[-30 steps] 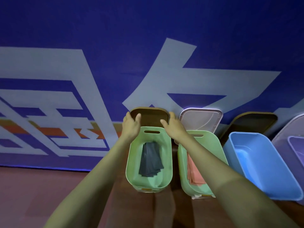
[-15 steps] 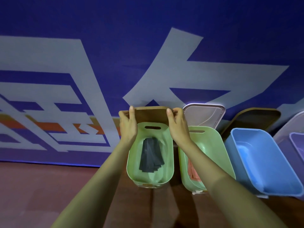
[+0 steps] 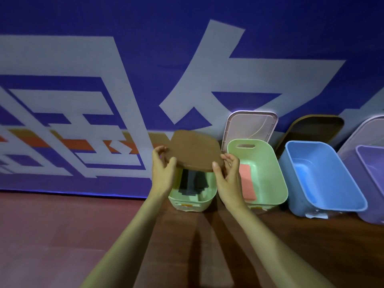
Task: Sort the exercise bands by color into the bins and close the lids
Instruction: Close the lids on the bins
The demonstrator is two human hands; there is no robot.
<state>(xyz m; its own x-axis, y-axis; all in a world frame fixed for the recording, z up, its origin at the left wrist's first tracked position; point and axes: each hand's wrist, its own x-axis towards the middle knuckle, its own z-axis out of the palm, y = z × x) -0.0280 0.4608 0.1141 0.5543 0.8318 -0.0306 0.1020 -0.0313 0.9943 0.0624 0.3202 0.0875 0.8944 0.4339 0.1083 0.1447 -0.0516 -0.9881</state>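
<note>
A brown lid [image 3: 194,150] is held flat, slightly tilted, above the left green bin [image 3: 191,202]. My left hand [image 3: 163,169] grips its left edge and my right hand [image 3: 227,171] grips its right edge. Dark grey bands [image 3: 193,183] lie in that bin, partly hidden under the lid. The second green bin [image 3: 276,173] to the right holds folded pink bands [image 3: 247,183]. A pale pink lid [image 3: 251,126] leans on the wall behind it.
An open blue bin [image 3: 324,196] stands right of the green ones, with a dark brown lid [image 3: 313,127] leaning behind it. A purple bin [image 3: 372,183] and its pale lid [image 3: 365,129] sit at the far right. A blue printed banner [image 3: 187,59] backs the row; the floor [image 3: 62,235] is reddish brown.
Both hands have lifted the brown lid off the wall and tipped it forward over the left green bin. The camera has shifted, so the pink bands show more.
</note>
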